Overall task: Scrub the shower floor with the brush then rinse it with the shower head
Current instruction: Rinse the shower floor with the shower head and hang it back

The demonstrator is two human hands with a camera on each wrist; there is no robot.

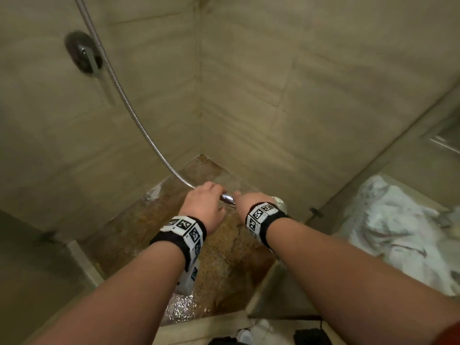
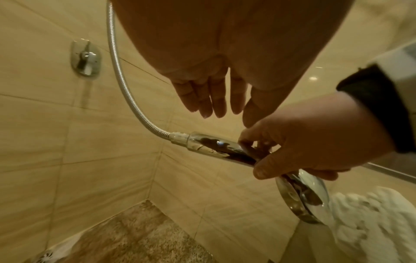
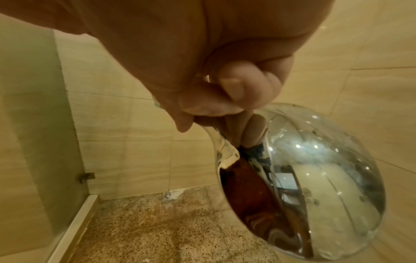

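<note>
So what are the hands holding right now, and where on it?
The right hand grips the shower head by its handle, near the neck. The left hand is open above the handle, holding nothing.

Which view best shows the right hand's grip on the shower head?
The left wrist view: the right hand curls round the shower head handle, hose to head visible. The right wrist view shows curled fingers above the chrome back only; the head view hides nearly all of it between both hands.

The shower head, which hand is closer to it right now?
Right. The right hand grips the shower head by its handle; the left hand hovers open just above the handle.
</note>
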